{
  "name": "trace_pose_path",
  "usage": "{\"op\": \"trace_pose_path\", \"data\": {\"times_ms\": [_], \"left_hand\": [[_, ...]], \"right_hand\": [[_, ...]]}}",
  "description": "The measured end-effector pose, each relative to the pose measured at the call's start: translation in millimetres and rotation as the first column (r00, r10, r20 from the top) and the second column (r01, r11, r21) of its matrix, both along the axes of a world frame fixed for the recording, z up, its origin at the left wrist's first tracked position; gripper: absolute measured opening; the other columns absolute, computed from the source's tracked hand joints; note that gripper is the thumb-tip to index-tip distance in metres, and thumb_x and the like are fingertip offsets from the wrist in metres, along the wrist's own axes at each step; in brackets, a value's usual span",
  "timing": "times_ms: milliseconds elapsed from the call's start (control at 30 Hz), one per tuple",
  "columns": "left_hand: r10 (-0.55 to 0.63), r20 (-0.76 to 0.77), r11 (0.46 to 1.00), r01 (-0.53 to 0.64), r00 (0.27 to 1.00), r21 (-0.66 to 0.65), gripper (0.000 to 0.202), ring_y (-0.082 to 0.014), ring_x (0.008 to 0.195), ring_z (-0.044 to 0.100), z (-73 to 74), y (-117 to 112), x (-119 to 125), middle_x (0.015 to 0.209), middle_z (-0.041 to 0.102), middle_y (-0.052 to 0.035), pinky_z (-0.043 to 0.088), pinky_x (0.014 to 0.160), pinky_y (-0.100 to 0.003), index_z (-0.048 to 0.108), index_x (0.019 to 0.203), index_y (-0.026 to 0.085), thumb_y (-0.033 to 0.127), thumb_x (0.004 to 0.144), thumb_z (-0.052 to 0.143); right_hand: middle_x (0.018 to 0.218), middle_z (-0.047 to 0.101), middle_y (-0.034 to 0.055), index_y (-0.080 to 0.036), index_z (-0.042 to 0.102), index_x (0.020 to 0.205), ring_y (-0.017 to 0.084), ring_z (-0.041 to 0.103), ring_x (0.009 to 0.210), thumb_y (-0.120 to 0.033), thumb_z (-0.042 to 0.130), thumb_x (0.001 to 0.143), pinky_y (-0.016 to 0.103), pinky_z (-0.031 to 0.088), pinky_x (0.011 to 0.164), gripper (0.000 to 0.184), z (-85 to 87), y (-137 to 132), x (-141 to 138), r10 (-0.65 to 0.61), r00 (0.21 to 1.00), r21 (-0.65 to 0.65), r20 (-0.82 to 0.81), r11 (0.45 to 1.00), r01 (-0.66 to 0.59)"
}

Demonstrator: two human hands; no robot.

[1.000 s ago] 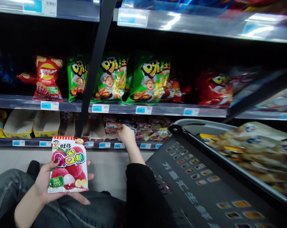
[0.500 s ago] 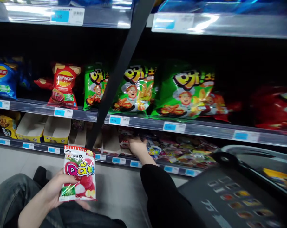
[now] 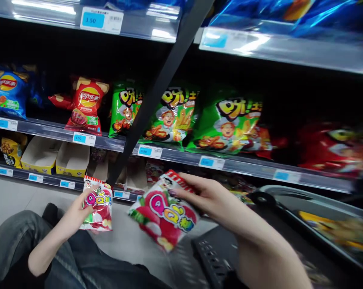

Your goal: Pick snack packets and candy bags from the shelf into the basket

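My left hand [image 3: 76, 214] grips a small red and white QQ candy bag [image 3: 97, 204] low at the left, above my knee in jeans. My right hand [image 3: 213, 196] holds a second bag of the same candy [image 3: 165, 210] by its top edge, tilted and blurred, in front of the bottom shelf. The two bags hang side by side, a short gap apart. My right forearm crosses over the dark shopping basket [image 3: 289, 200] at the lower right.
Store shelves fill the view: green snack bags [image 3: 229, 126], a red chip bag [image 3: 86, 104], blue chip bags [image 3: 9, 92], yellow cartons [image 3: 71, 160] on the bottom shelf. A dark upright post [image 3: 157, 96] crosses the shelves. The basket holds packets. Grey floor lies below.
My right hand has come back from the bottom shelf with a second candy bag and now holds it near the first. My left hand has tilted its bag slightly.
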State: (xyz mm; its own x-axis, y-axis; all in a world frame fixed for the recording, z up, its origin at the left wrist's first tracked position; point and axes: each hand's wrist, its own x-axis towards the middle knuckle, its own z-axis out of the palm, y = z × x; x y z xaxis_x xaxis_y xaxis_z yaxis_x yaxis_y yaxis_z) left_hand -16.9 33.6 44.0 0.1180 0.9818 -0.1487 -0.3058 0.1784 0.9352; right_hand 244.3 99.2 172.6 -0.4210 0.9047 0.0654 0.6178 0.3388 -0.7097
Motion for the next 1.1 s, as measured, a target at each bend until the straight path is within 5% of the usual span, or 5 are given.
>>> {"op": "trace_pose_path", "data": {"times_ms": [100, 233, 333, 567, 1100], "left_hand": [[-0.106, -0.023, 0.99, 0.108, 0.994, 0.09, 0.029, -0.029, 0.105, 0.053, -8.8, -6.3, -3.6, 0.113, 0.061, -0.0074, 0.042, 0.087, -0.037, 0.067, 0.099, 0.02, 0.026, 0.072, 0.061], [-0.351, 0.212, 0.936, 0.335, 0.912, 0.108, 0.04, -0.03, 0.098, 0.057, -13.8, -18.4, -0.8, 0.102, 0.067, -0.0078, 0.042, 0.086, -0.04, 0.069, 0.095, 0.019, 0.041, 0.062, 0.069], [-0.446, 0.112, 0.895, 0.441, 0.888, 0.069, 0.047, -0.0293, 0.094, 0.06, -3.5, -25.3, 10.6, 0.098, 0.069, -0.0079, 0.044, 0.083, -0.04, 0.065, 0.103, 0.018, 0.027, 0.057, 0.076], [-0.364, -0.009, 0.931, 0.363, 0.932, -0.034, 0.03, -0.0251, 0.088, 0.064, 3.4, -24.6, 24.0, 0.093, 0.071, -0.006, 0.048, 0.079, -0.037, 0.064, 0.099, 0.018, 0.026, 0.07, 0.067], [-0.389, 0.117, 0.918, 0.396, 0.914, -0.034, 0.038, -0.0259, 0.085, 0.066, 6.2, -27.5, 23.0, 0.096, 0.071, -0.009, 0.048, 0.083, -0.043, 0.062, 0.107, 0.016, 0.019, 0.07, 0.067]], "right_hand": [[0.07, 0.065, 0.0029, -0.018, 0.057, 0.071, 0.017, 0.059, 0.061, -0.038, 0.057, 0.075, 0.023, 0.045, 0.048, 0.02, 17.2, -22.6, -36.5, 0.209, 0.977, -0.083, -0.029, 0.974, -0.211], [0.063, 0.059, -0.0007, -0.016, 0.054, 0.067, 0.011, 0.053, 0.057, -0.03, 0.053, 0.079, 0.018, 0.038, 0.046, 0.017, 6.2, -22.8, -65.9, 0.315, 0.949, -0.049, 0.026, 0.948, -0.314], [0.066, 0.058, -0.0008, -0.016, 0.054, 0.069, 0.012, 0.054, 0.061, -0.026, 0.052, 0.078, 0.019, 0.039, 0.05, 0.014, -14.3, -11.7, -72.8, 0.327, 0.944, -0.043, 0.039, 0.945, -0.325], [0.078, 0.063, 0.0024, -0.015, 0.06, 0.08, 0.016, 0.059, 0.073, -0.024, 0.057, 0.073, 0.023, 0.043, 0.059, 0.012, -43.9, 6.1, -71.6, 0.234, 0.972, -0.056, -0.02, 0.97, -0.235], [0.063, 0.06, 0.0014, -0.014, 0.059, 0.071, 0.011, 0.056, 0.059, -0.019, 0.056, 0.07, 0.018, 0.037, 0.046, 0.005, -41.1, 3.4, -70.5, 0.112, 0.972, -0.085, -0.206, 0.988, -0.132]]}}
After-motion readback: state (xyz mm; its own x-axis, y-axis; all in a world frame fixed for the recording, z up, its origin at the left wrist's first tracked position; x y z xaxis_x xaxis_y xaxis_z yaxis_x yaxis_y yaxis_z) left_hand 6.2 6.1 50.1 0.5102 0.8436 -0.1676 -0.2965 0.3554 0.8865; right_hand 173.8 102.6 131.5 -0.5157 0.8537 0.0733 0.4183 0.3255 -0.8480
